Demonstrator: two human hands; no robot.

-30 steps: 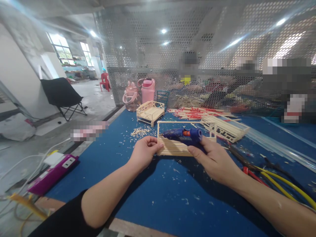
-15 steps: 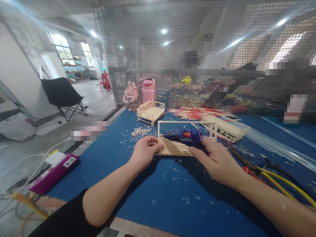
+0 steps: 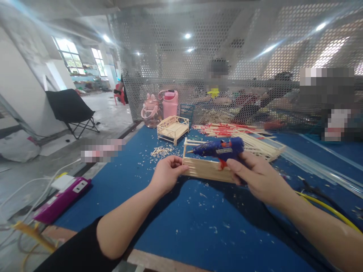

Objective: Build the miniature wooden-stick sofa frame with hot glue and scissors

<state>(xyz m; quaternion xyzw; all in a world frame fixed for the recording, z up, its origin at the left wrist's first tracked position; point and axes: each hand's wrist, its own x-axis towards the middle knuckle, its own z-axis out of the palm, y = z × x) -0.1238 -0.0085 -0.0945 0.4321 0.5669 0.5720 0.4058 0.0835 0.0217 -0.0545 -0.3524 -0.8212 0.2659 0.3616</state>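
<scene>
My left hand grips the left end of a pale stick frame, a panel of glued wooden sticks with thin upright posts, held just above the blue table. My right hand holds a blue hot glue gun with an orange trigger. Its nozzle points left toward the upright post at the frame's left corner.
A finished small stick bed stands farther back, with two pink bottles behind it. Loose red-tipped sticks and another stick frame lie at the right. Yellow cable runs by my right arm. A perforated screen closes the far side, people behind it.
My right hand has lifted the glue gun and moved it right, nozzle now aimed at the frame's left post. The frame has tilted. My left hand has stayed in place.
</scene>
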